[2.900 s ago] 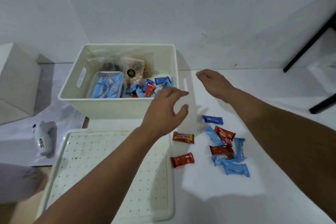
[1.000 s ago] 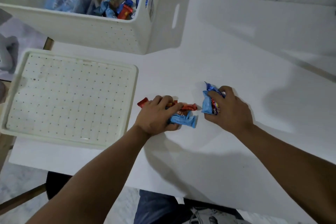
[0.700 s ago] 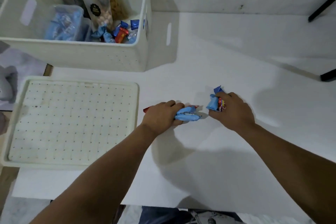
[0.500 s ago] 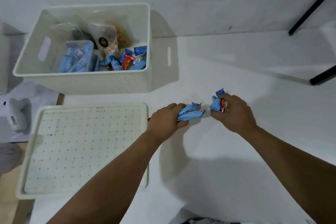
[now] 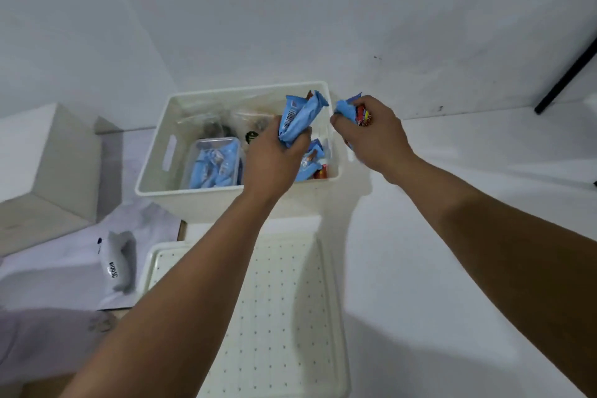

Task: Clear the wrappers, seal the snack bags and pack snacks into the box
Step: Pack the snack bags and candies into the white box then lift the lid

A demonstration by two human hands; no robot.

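Head view, nearest first: perforated lid (image 5: 284, 317) flat on white table (image 5: 452, 268), just in front of white storage box (image 5: 232, 200); white handheld device (image 5: 115, 263) on pale sheet left of lid. Over box, left hand (image 5: 274, 155) clenched round bundle of blue snack bars (image 5: 298, 118), poised above right half of box; right hand (image 5: 371, 136) gripping more blue and red snack bars (image 5: 353, 111), level with right wall of box, at its rim. Inside box already: clear tub of blue bars (image 5: 214, 165) at front left, sealed snack bags (image 5: 226, 123) behind, loose bars (image 5: 315, 161) at front right.

Best handled thus, by judgement: bring right hand fully inside rim before letting go, else bars likely to spill onto table; lower both bundles close to contents, then release, aiming at free right corner rather than onto tub; slick wrappers apt to slide, so drop low.

Beyond box: cardboard carton (image 5: 48, 171) at left, plain white wall (image 5: 290, 26) behind, dark slanted bar (image 5: 565, 71) far right.
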